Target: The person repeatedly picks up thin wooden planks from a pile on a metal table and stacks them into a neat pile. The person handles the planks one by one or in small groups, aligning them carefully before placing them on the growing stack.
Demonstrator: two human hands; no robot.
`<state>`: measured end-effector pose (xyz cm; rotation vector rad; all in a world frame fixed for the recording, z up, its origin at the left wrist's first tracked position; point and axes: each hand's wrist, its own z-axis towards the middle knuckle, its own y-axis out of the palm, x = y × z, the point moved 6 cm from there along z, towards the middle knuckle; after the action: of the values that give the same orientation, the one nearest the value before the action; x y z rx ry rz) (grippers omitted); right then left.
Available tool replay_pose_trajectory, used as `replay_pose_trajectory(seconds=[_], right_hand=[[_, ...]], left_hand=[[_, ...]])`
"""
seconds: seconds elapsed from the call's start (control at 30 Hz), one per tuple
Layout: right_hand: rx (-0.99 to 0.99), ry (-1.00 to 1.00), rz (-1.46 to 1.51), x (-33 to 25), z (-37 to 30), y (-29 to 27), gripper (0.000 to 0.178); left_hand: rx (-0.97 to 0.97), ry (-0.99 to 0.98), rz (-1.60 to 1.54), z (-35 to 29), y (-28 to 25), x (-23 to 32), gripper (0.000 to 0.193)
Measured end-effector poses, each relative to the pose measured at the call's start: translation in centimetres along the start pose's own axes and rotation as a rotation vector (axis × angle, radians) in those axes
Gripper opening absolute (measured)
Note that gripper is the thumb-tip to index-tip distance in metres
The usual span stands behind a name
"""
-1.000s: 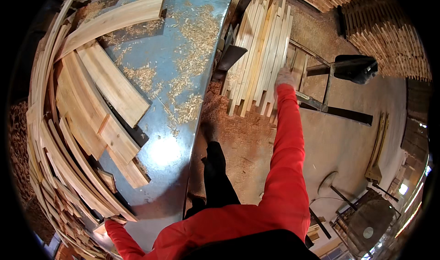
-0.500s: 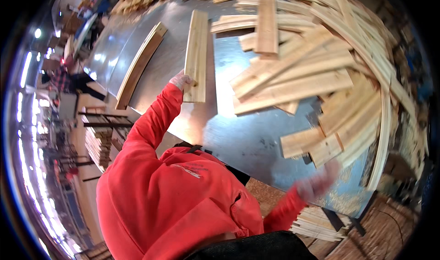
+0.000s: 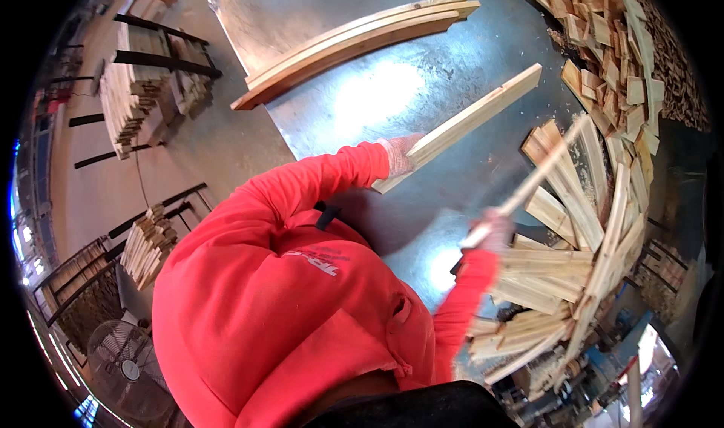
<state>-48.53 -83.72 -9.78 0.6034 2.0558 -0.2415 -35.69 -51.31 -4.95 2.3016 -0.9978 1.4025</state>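
Observation:
My left hand [image 3: 398, 157], in a pale work glove, is closed around the near end of a light wooden board [image 3: 471, 124]. That board slants away over the metal table [image 3: 317, 119] toward the far right. Farther right, my right hand [image 3: 494, 230] grips a second, narrow-looking board [image 3: 539, 173] near its lower end; hand and board are smeared by motion. The far end of this board passes over a heap of loose boards [image 3: 562, 194]. Beyond my left hand, two or more long boards [image 3: 354, 47] lie together across the table.
A pile of short wood offcuts [image 3: 603, 43] fills the far right. Left of the table, stacked boards rest on a rack with dark arms [image 3: 166, 62], with another stack [image 3: 149, 243] nearer. A round fan [image 3: 130, 370] stands at lower left.
The view has swung to the right. My right hand, a blur by the table edge before, now grips a board. My left hand keeps its board, now slanted.

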Motion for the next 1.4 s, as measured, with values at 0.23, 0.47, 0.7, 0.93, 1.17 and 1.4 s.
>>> replay_pose_trajectory(seconds=[0.23, 0.47, 0.7, 0.93, 1.17, 1.4], right_hand=[[-0.501, -0.172, -1.032, -1.2, -9.1, 16.9, 0.063], [0.138, -0.33, -2.099, -18.5, 11.9, 0.2, 0.117], [-0.055, -0.33, -1.956, -20.4, 23.8, -4.6, 0.122], [-0.235, -0.366, -2.047, -18.3, 14.9, 0.0, 0.133], [-0.434, -1.216, -1.809, -16.8, -2.5, 6.2, 0.107], [-0.721, -0.349, -0.313, -29.7, 5.4, 7.3, 0.08]], left_hand=[[-0.111, -0.167, 0.006, 2.1, 1.4, -5.3, 0.062], [0.075, -0.354, 0.422, -3.2, -6.2, -0.3, 0.05], [0.41, -0.395, 0.615, -7.5, -12.0, -1.1, 0.055], [0.403, -0.452, 0.656, -7.1, -11.7, -0.5, 0.057], [0.413, -0.311, 0.589, -6.3, -11.5, 0.0, 0.057], [0.159, -0.314, 0.468, -3.8, -9.1, 1.8, 0.063]])
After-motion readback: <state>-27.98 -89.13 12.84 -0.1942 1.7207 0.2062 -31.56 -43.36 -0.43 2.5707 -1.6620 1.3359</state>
